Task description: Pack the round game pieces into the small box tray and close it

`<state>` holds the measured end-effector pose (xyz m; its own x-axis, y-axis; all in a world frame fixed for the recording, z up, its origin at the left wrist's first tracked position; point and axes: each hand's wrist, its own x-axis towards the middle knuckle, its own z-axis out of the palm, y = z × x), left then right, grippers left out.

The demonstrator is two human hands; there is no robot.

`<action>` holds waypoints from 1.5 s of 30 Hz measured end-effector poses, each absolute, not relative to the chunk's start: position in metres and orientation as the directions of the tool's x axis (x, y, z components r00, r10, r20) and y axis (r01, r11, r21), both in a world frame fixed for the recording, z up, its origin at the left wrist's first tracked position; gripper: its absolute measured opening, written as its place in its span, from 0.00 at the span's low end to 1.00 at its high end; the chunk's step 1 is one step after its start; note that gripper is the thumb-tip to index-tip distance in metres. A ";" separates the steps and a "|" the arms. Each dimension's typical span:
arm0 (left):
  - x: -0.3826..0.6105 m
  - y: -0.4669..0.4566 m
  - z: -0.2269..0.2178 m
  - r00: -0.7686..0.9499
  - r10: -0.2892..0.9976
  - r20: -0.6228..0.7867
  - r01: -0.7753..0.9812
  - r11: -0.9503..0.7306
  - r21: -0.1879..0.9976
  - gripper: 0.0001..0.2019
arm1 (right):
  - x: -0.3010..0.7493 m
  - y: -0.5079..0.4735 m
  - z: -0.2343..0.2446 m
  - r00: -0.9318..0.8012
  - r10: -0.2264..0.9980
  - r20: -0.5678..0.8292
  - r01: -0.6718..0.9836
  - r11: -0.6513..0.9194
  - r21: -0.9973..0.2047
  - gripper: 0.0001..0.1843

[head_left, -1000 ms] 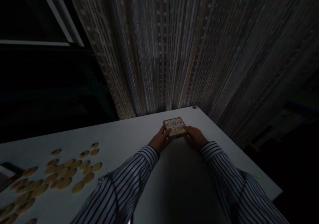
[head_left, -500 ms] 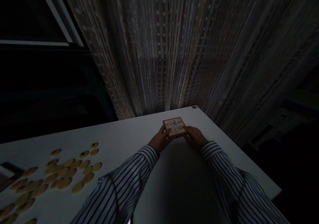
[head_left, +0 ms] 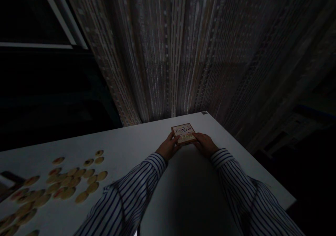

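Note:
A small flat box (head_left: 184, 134) with brown edges and a printed pale lid, showing Chinese-style characters, rests at or just above the far part of the white table (head_left: 147, 138). My left hand (head_left: 168, 147) grips its left edge, thumb on top. On the opposite side, my right hand (head_left: 205, 144) holds the right edge the same way, with the lower fingers partly hidden. Far to the left of my hands lie several round wooden xiangqi pieces (head_left: 68, 181), some face up with red or dark marks.
A patterned curtain (head_left: 168, 54) hangs right behind the table's far edge. At the left edge sits a dark object with a pale part (head_left: 7, 181), cut off by the frame. A small dark label (head_left: 204, 113) marks the far corner. The room is dim.

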<state>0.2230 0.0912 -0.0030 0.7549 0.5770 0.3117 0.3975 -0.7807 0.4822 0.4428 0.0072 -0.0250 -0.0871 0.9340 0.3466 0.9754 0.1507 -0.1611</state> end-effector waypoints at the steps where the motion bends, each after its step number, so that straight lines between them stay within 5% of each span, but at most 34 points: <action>1: 0.223 0.091 -0.003 0.756 0.575 0.312 0.398 -0.783 0.479 0.25 | 0.443 0.007 -0.025 -0.086 0.935 0.343 0.975 0.150 -0.165 0.26; 31: 0.219 0.089 0.001 0.754 0.609 0.246 0.452 -0.753 0.479 0.29 | 0.439 0.006 -0.026 -0.067 0.913 0.402 0.965 0.161 -0.205 0.26; 45: 0.196 0.071 0.035 0.716 0.686 0.127 0.564 -0.676 0.474 0.28 | 0.434 -0.012 0.004 0.084 0.933 0.350 0.921 0.061 -0.384 0.34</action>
<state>0.1959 0.0714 0.0353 0.7160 0.6864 0.1272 0.5641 -0.6762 0.4739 0.4340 -0.0125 0.0037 0.0845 0.9329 0.3500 0.9214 0.0605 -0.3838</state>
